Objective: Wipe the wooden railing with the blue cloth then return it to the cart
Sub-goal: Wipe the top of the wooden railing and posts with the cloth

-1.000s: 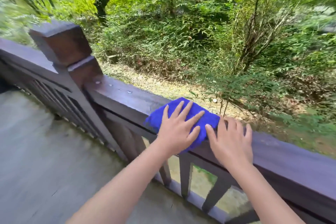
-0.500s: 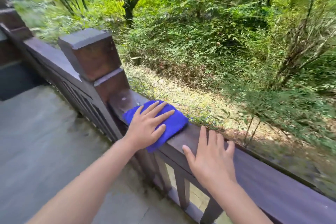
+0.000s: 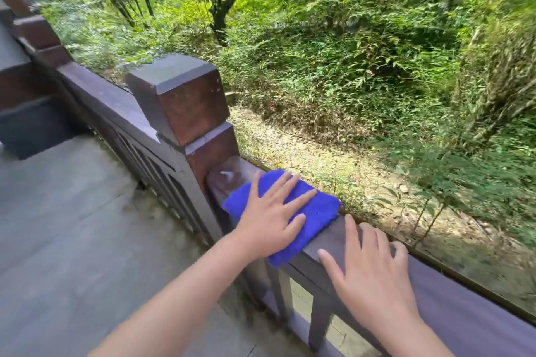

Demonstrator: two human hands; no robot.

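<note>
A folded blue cloth (image 3: pixel 319 211) lies on the top rail of the dark wooden railing (image 3: pixel 470 307), close to a square post (image 3: pixel 185 101). My left hand (image 3: pixel 269 217) presses flat on the cloth with fingers spread. My right hand (image 3: pixel 368 272) rests flat on the bare rail just right of the cloth, holding nothing. A short stretch of rail with pale smears shows between the cloth and the post. No cart is in view.
A grey concrete floor (image 3: pixel 63 226) spreads on the near side of the railing. Thin balusters (image 3: pixel 316 324) stand under the rail. Beyond it lie a gravel strip (image 3: pixel 333 165) and dense green bushes. A second post (image 3: pixel 34 32) stands far left.
My left hand has slid the cloth leftward along the rail toward the post. My right hand followed along the rail, and the view has swung left.
</note>
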